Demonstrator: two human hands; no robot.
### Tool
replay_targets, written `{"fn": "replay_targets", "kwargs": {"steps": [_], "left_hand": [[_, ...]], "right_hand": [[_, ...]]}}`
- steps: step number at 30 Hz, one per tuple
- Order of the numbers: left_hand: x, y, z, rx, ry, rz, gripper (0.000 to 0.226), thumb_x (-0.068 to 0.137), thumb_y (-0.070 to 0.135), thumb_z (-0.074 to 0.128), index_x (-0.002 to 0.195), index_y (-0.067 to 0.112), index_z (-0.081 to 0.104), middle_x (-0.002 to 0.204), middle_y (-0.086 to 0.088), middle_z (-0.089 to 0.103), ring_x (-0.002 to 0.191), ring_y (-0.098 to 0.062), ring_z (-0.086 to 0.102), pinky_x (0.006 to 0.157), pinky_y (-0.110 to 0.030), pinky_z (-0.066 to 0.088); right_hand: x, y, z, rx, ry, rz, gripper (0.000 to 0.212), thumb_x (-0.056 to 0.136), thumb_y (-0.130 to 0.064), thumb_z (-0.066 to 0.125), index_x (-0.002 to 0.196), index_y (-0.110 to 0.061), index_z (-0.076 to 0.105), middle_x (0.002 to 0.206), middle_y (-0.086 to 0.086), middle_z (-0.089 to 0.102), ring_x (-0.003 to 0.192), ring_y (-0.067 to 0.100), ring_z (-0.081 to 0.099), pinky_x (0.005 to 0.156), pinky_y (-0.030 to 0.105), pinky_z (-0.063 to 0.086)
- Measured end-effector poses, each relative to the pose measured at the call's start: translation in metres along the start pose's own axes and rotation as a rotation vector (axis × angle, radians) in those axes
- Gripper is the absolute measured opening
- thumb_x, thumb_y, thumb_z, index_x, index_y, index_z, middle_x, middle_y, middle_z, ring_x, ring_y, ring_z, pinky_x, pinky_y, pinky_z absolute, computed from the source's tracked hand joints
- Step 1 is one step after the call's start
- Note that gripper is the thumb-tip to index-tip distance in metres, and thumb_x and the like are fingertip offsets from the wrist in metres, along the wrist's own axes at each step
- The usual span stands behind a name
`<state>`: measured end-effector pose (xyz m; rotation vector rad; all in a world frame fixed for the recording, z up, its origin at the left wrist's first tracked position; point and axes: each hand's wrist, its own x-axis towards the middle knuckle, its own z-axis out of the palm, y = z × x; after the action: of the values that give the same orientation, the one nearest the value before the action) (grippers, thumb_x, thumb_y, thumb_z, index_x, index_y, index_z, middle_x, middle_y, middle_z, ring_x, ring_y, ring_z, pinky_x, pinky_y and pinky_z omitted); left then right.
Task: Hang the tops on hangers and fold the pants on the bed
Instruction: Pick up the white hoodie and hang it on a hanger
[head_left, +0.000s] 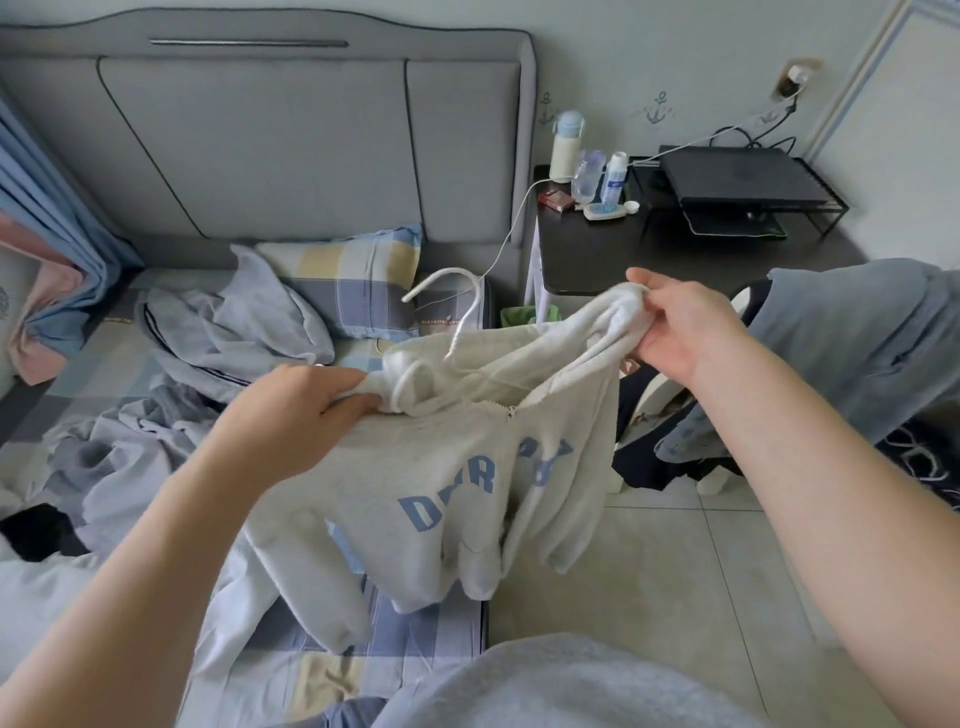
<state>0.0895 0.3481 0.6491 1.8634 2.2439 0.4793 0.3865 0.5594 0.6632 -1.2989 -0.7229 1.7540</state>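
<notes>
Pale sweatshirt (457, 467): soft matt fleece cloth, printed letters. White hanger (465, 322): smooth plastic. Grey headboard (260, 145), 11 o'clock: woven upholstery, matt. Dark table (597, 254), 2 o'clock: smooth top. Pale floor (649, 571), 4 o'clock: tiles, slight sheen.

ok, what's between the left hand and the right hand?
Head view: the neckline of the grey zip hoodie, gripped by left hand and right hand, with the hook of the white hanger rising from it.

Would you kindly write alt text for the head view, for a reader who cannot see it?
A person holds a pale hoodie with blue lettering, a white hanger in its neck: the left hand grips one shoulder, the right hand the other. A clothes-strewn bed lies below.
</notes>
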Motion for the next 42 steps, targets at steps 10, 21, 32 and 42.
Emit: {"fn": "replay_targets", "kwargs": {"steps": [10,21,32,42], "left_hand": [[0.019,0.044,0.018,-0.317,0.339,0.019,0.040,0.098,0.036,0.060,0.072,0.005,0.059,0.050,0.004,0.040,0.049,-0.014,0.037,0.046,-0.022,0.028],[0.032,0.039,-0.004,-0.357,0.517,-0.042,0.038,0.100,0.038,0.049,0.069,0.015,0.045,0.060,0.002,0.045,0.057,-0.015,0.042,0.054,-0.031,0.036],[0.053,0.045,-0.027,-0.413,0.515,0.048,0.040,0.102,0.032,0.050,0.073,0.009,0.034,0.058,0.006,0.030,0.054,-0.009,0.027,0.051,-0.024,0.026],[0.057,0.033,-0.014,-0.360,0.451,-0.160,0.037,0.102,0.033,0.048,0.079,0.004,0.046,0.064,0.000,0.045,0.060,-0.018,0.038,0.057,-0.035,0.031]], "right_hand": [[-0.069,-0.007,0.063,-0.570,-0.577,-0.516,0.043,0.089,-0.011,0.056,0.131,-0.020,0.059,0.125,0.003,0.064,0.119,0.016,0.060,0.108,0.039,0.043],[-0.059,0.000,0.048,-1.140,-0.683,-0.804,0.031,0.095,-0.004,0.052,0.120,-0.019,0.063,0.091,-0.023,0.064,0.077,-0.002,0.058,0.078,0.015,0.043],[-0.067,-0.003,0.056,-1.234,-0.695,-0.551,0.040,0.105,-0.033,0.049,0.086,-0.001,0.063,0.069,0.003,0.049,0.062,0.006,0.045,0.065,0.020,0.037],[-0.069,-0.009,0.060,-1.434,-0.684,-0.726,0.042,0.102,-0.032,0.052,0.065,-0.014,0.063,0.107,-0.011,0.061,0.095,0.002,0.053,0.090,0.027,0.035]]}}
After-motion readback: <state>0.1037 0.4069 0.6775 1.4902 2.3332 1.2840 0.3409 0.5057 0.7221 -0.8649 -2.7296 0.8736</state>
